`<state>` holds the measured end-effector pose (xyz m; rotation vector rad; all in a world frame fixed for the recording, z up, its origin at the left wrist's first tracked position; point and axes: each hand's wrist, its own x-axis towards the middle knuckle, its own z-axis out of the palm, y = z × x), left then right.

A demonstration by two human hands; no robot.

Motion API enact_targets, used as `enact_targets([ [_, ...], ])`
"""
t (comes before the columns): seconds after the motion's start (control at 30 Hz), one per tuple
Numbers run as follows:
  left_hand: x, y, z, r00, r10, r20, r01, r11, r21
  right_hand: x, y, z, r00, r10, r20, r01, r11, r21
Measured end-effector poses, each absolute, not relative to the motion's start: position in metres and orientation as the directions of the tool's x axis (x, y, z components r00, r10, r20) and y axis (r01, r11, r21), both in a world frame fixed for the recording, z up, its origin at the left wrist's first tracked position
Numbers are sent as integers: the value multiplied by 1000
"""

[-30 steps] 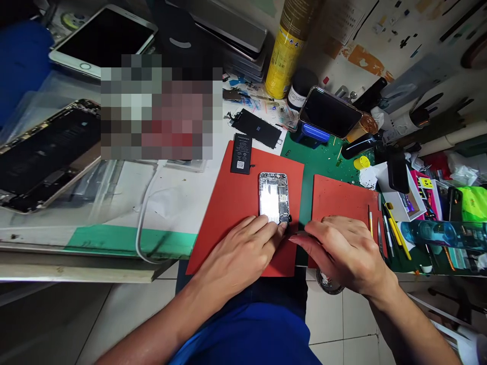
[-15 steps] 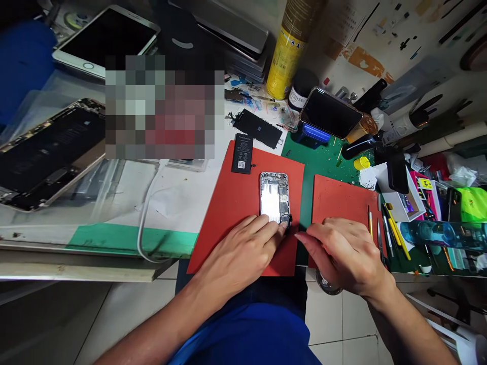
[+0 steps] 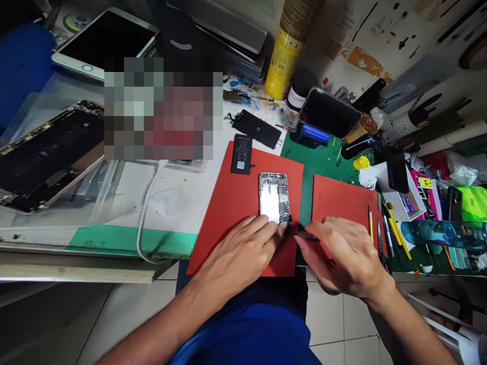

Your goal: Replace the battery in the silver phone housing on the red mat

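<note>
Pinching a little dark tool [image 3: 306,235] in the right hand [image 3: 346,256], while the left hand [image 3: 239,251] rested, fingers together, against the opened phone [image 3: 274,198].

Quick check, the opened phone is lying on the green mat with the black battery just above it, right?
No, the head view shows the opened phone on the red mat, not the green one; the black battery is just above it.
</note>
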<state>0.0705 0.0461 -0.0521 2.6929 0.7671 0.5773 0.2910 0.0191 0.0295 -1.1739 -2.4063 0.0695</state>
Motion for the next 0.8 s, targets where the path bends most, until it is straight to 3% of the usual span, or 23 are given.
enact_targets([
  [0.5,69,45,-55,778,550,303,436,-820,370,289,18,25,-474,777,414,763,597,-247],
  [0.67,68,46,-54,788,528,317,440,-843,310,292,10,29,-470,780,413,769,591,-243],
  [0.73,66,45,-56,789,517,331,446,-853,271,303,0,31,-354,817,455,820,505,-268],
  [0.8,64,44,-60,787,506,353,449,-862,234,319,-13,29,-94,828,553,883,326,-338],
])
